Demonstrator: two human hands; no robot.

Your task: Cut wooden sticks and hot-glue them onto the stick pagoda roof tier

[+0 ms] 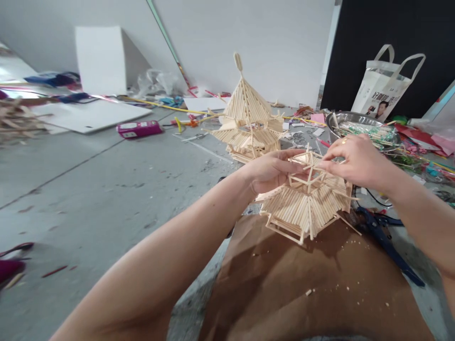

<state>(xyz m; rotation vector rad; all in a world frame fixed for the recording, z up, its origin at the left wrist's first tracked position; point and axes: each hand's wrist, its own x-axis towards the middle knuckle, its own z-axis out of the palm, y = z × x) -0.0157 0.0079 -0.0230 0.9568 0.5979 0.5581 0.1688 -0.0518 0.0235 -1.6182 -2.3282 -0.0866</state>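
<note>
A wooden stick model (309, 208) with a sloped, many-sided roof and an open frame on top stands on brown paper (284, 284). My left hand (272, 171) is closed around the left side of the upper frame, its fingers on the thin sticks. On the right, my right hand (355, 158) has its thumb and fingers pinched together by the frame's upper right; what lies between the fingertips is too small to make out. Just behind stands a taller stick pagoda (245, 109) with a pointed roof and a looped tip.
Blue-handled pliers (386, 241) lie right of the paper. A metal bowl (332, 128) of sticks and a white bag (373, 90) are at the back right. A magenta packet (139, 129) and white boards (92, 114) lie at left. Wood crumbs dot the paper.
</note>
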